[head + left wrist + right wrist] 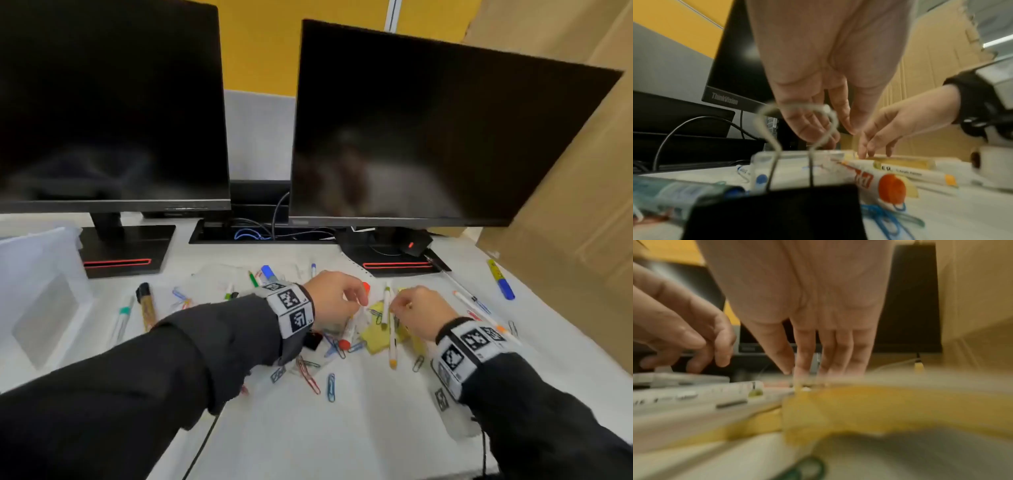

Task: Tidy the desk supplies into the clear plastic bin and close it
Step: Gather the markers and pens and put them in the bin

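Desk supplies lie scattered on the white desk. A pile at the middle holds yellow sticky notes (376,334), a white pen with an orange end (392,346), a green-tipped pen (386,301), a red-capped glue stick (345,342), a black binder clip (313,340) and coloured paper clips (330,387). My left hand (356,301) hovers over the pile's left side, fingers hanging loosely down and holding nothing. My right hand (399,306) reaches down with straight fingertips (801,371) touching the sticky notes (849,402). The clear plastic bin (41,274) stands at the far left.
Two dark monitors on black stands (126,253) fill the back, with a cable slot (253,234) between them. A gold marker (146,305) and teal pen (121,318) lie left. A blue-yellow highlighter (500,279) lies right beside a cardboard wall (565,222).
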`<state>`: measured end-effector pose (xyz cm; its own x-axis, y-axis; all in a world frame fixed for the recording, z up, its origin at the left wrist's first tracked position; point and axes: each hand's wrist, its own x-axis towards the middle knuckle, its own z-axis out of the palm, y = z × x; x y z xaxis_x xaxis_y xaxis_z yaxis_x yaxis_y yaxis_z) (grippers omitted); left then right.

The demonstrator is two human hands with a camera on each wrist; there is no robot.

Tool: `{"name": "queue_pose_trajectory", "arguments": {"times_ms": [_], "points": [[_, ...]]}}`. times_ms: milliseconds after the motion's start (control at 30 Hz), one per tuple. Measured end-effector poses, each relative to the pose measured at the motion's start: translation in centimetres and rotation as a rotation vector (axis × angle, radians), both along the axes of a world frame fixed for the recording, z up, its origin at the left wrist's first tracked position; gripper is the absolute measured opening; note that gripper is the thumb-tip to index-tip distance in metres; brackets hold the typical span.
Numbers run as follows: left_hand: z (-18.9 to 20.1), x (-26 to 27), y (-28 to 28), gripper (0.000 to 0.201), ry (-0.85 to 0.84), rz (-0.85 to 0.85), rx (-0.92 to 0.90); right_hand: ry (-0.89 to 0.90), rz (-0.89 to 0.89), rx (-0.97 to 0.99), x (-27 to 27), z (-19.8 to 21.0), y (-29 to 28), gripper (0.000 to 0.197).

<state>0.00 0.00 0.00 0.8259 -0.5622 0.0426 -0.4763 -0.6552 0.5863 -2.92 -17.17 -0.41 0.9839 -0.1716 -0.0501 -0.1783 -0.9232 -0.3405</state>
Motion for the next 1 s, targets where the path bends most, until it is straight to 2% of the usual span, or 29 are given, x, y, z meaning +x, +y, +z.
{"name": "queue_pose_trajectory", "arguments": {"times_ms": [167,300,400,500,567,700,767,833,900,1000], "points": [[-1.2,-0.5,-1.1,0.025,-0.045,0.063,0.305,0.073,-0.007,0.043,0.1,-0.7,0.6,0.015],[-1.4,-0.6,-2.1,0.034,-0.069,0.099,0.413,0.144,-0.005,0.037,0.1,-1.3,0.9,0.03],[-1.2,-0.7,-2.7,0.047,-0.057,0.129,0.428,0.14,-0.008,0.018,0.0,-1.0,1.2,0.033],[-1.3,-0.4,-3.1,0.053,-0.015,0.199,0.419,0.143,-0.04,-0.027,0.0,-0.9,1.3,0.052],[-1.3,-0.3,-3.3,0.046,0.024,0.258,0.341,0.17,-0.051,-0.046,-0.1,-0.8,1.7,0.051],[-0.9,0.1,-3.3,0.035,0.121,0.356,0.061,0.142,-0.086,0.003,-0.2,-0.8,2.3,0.029],[-0.8,0.3,-3.3,0.031,0.224,0.406,-0.104,0.058,-0.105,0.145,0.0,-0.8,2.1,0.024],[-0.5,0.2,-3.6,0.026,0.331,0.456,-0.221,-0.05,-0.077,0.382,0.1,-0.7,2.1,0.021],[-0.4,0.2,-4.0,0.034,0.398,0.468,-0.293,-0.154,-0.031,0.582,0.0,-0.2,2.4,0.006],[-0.1,0.3,-4.4,0.036,0.439,0.441,-0.404,-0.208,0.027,0.688,0.1,0.4,2.5,0.019]]}}
